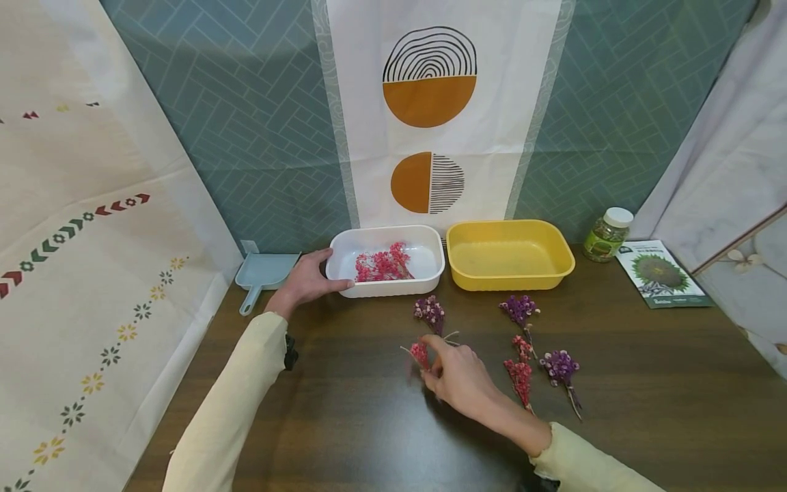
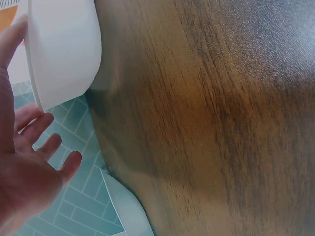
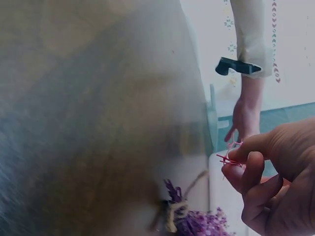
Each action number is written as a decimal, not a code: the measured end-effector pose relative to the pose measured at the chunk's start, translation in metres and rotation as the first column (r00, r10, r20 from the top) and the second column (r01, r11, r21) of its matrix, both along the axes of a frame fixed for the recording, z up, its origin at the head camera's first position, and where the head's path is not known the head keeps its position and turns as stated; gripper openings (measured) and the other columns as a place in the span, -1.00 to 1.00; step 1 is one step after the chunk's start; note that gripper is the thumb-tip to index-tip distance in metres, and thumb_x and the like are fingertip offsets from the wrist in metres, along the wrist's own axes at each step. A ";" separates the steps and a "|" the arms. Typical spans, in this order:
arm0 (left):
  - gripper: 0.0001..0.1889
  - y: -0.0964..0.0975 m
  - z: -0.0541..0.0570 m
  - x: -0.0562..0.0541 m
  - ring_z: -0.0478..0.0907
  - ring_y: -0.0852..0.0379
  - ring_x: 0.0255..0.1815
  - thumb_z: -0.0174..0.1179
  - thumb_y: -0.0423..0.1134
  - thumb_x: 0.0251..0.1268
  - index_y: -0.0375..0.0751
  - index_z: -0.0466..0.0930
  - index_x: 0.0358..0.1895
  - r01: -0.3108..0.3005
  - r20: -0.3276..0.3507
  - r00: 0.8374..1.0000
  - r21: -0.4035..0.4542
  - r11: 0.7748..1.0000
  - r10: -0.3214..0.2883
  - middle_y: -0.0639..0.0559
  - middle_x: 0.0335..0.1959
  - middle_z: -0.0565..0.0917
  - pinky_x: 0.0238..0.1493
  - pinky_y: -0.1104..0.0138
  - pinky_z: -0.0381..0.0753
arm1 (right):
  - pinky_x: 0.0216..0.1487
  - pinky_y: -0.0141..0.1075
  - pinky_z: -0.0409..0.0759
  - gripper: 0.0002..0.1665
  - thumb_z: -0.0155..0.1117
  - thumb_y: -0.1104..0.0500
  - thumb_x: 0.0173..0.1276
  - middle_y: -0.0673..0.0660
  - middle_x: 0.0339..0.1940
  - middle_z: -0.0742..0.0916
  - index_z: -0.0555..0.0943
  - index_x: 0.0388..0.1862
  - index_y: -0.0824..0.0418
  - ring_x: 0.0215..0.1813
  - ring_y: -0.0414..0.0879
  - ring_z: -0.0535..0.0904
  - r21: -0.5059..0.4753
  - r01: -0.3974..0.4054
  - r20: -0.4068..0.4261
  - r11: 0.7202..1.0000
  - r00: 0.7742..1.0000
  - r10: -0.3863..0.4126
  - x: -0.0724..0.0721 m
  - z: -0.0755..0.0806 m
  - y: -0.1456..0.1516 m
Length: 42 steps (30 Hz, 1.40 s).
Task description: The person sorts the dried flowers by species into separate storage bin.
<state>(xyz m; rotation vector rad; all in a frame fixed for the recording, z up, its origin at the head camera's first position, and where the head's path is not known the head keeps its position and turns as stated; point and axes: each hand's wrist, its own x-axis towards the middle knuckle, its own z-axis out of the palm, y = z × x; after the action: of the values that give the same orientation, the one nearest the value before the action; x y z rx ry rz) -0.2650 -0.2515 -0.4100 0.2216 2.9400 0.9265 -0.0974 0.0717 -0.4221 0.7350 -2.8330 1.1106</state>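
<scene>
My left hand (image 1: 306, 279) grips the left end of a white plastic tub (image 1: 393, 290), its thumb along the front rim and fingertips at the end wall. Pink dried flowers (image 1: 384, 265) lie inside the tub. In front of it my right hand (image 1: 461, 376) pinches a small sprig of pink dried flowers (image 1: 419, 355) between thumb and index finger; thin reddish stems (image 3: 230, 160) show at the fingertips in the right wrist view. Just beyond that hand lies a purple dried flower bunch (image 1: 430, 311), tied with twine. The left wrist view shows the tub's outer wall (image 2: 66, 49).
A yellow tub (image 1: 510, 281) stands right of the white one. Two more purple bunches (image 1: 559, 367) and a pink bunch (image 1: 520, 379) lie on the right. At the back are a light blue dustpan (image 1: 264, 270), a white-lidded jar (image 1: 605, 239) and a sunflower-like printed card (image 1: 660, 273).
</scene>
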 end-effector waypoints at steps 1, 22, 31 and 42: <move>0.07 0.000 0.000 0.000 0.41 -0.16 0.16 0.49 0.23 -0.02 -0.30 0.25 0.49 0.002 -0.006 1.000 -0.005 1.000 -0.002 -0.26 0.31 0.46 0.21 -0.11 0.47 | -0.57 -0.36 0.51 -0.38 0.48 0.35 0.19 -0.13 -0.59 0.66 0.52 0.25 0.31 -0.67 -0.40 0.46 -0.005 0.004 0.000 1.000 1.000 -0.004 -0.001 0.001 0.000; 0.07 -0.001 0.001 0.002 0.38 -0.17 0.18 0.48 0.22 -0.01 -0.31 0.23 0.50 -0.003 0.002 1.000 -0.015 1.000 0.003 -0.27 0.34 0.44 0.24 -0.12 0.43 | -0.56 -0.33 0.50 -0.33 0.51 0.33 0.18 -0.07 -0.55 0.68 0.51 0.28 0.28 -0.63 -0.32 0.47 0.014 0.058 -0.040 0.998 0.998 -0.058 -0.037 0.020 0.006; 0.04 -0.001 -0.001 0.000 0.38 -0.15 0.16 0.48 0.22 0.00 -0.29 0.27 0.48 0.002 -0.007 1.000 -0.018 1.000 -0.002 -0.25 0.31 0.46 0.24 -0.13 0.43 | -0.65 -0.33 0.43 -0.35 0.46 0.32 0.24 -0.04 -0.57 0.66 0.49 0.31 0.29 -0.65 -0.27 0.47 0.027 0.050 -0.054 0.998 0.997 -0.049 -0.064 0.029 0.008; 0.06 0.001 0.000 0.001 0.38 -0.17 0.18 0.48 0.22 0.00 -0.31 0.24 0.49 -0.004 -0.004 1.000 -0.014 1.000 0.004 -0.26 0.33 0.44 0.26 -0.14 0.41 | -0.64 -0.33 0.43 -0.48 0.43 0.29 0.27 0.11 -0.47 0.76 0.55 0.20 0.36 -0.62 -0.22 0.55 0.082 0.048 -0.187 0.995 0.982 -0.032 -0.100 0.041 0.005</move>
<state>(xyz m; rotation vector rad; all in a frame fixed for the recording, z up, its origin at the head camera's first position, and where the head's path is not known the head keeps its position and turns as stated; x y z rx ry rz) -0.2644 -0.2509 -0.4097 0.2181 2.9508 0.9071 -0.1976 0.0765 -0.3816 0.7411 -2.7388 0.8693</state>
